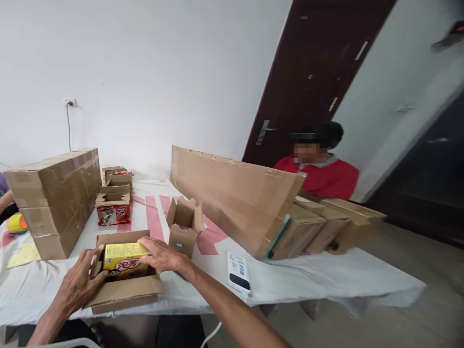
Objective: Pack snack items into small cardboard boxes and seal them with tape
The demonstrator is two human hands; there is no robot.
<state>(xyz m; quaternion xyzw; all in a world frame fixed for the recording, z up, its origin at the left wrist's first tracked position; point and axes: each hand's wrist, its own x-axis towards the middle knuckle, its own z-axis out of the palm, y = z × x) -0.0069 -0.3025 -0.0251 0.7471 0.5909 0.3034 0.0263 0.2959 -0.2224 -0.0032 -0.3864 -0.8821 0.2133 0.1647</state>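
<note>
A yellow printed box [125, 258] with red lettering sits in an open cardboard carton [125, 292] at the table's near edge. At the carton's left side, my left hand [78, 278] is closed round the cardboard wall, its thumb reaching in against the yellow box. My right hand [161, 253] grips the right end of the yellow box from above, some fingertips hidden behind it. Just beyond my right hand stands a small open carton [183, 239], upright with flaps spread. Farther back, a red printed packet [113, 214] leans against another open carton [113, 197].
Stacked sealed cartons [60, 198] form a wall on the left. A long cardboard panel [232, 193] runs diagonally, with more boxes [306, 224] behind it. A white device [238, 270] with a cable lies on the right. Across the table sits a person in red [326, 174].
</note>
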